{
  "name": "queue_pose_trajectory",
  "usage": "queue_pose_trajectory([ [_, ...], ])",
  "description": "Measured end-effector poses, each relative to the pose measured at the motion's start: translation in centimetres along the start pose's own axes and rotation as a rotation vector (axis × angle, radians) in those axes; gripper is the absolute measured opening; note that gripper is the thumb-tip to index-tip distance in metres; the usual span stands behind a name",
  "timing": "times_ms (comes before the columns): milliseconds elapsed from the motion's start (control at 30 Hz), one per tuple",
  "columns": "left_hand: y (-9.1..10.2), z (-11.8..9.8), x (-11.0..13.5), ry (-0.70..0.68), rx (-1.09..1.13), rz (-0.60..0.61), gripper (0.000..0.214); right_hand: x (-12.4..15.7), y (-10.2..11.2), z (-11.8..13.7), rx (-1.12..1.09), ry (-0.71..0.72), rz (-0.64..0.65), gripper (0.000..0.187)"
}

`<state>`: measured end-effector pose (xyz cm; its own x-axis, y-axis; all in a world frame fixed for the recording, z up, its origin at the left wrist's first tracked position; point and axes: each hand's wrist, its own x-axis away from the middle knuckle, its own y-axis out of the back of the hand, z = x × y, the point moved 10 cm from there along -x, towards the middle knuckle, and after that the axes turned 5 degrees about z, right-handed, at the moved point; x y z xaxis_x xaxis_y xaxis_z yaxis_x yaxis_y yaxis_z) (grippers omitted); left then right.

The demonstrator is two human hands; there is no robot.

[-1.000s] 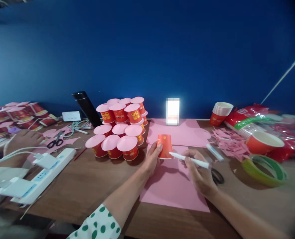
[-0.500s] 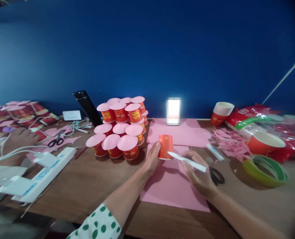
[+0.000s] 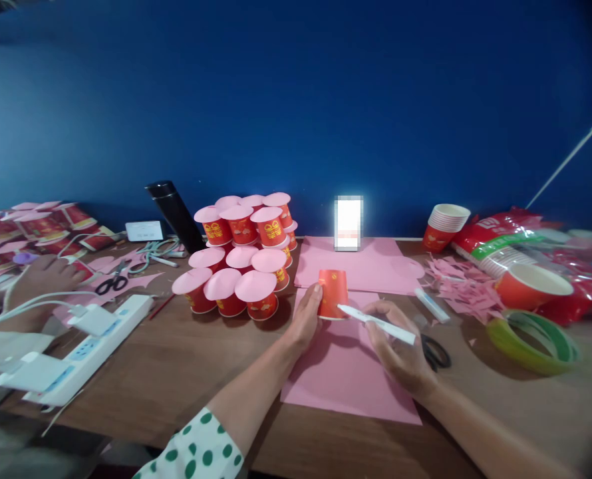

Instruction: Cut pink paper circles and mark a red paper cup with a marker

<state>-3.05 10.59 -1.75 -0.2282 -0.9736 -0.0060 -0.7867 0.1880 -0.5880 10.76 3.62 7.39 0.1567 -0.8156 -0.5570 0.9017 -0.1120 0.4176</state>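
Note:
An upside-down red paper cup (image 3: 333, 293) stands on a pink paper sheet (image 3: 346, 379) on the wooden table. My left hand (image 3: 306, 318) grips the cup's left side and holds it down. My right hand (image 3: 398, 346) is closed round a white pen (image 3: 376, 324), whose tip touches the paper at the cup's right rim. Black scissors (image 3: 436, 352) lie just right of my right hand.
A pile of red cups capped with pink discs (image 3: 241, 256) stands left of the cup. More pink sheets (image 3: 356, 266), a lit phone (image 3: 348, 223), stacked cups (image 3: 443, 226), paper scraps (image 3: 460, 286), green tape (image 3: 530, 332) lie beyond. Another person's hand (image 3: 41, 279) and a power strip (image 3: 76, 352) are at left.
The pen tip has slid a little along the cup's rim and my right hand has shifted slightly left. The other person's hand at left moved a little.

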Motion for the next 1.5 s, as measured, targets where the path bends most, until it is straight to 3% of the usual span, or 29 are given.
queue_pose_trajectory([
  [633,0.2,0.2,0.0,0.025,0.003,-0.020,0.035,0.0,-0.5,-0.4,-0.045,-0.071,0.058,0.008],
  [1100,0.2,-0.4,0.0,-0.046,-0.016,-0.015,0.031,0.1,-1.0,-1.2,-0.091,-0.155,0.109,0.011],
  [1500,0.2,0.3,-0.1,0.011,0.060,-0.017,0.035,0.5,-0.1,-3.0,-0.258,-0.161,-0.050,0.014],
])
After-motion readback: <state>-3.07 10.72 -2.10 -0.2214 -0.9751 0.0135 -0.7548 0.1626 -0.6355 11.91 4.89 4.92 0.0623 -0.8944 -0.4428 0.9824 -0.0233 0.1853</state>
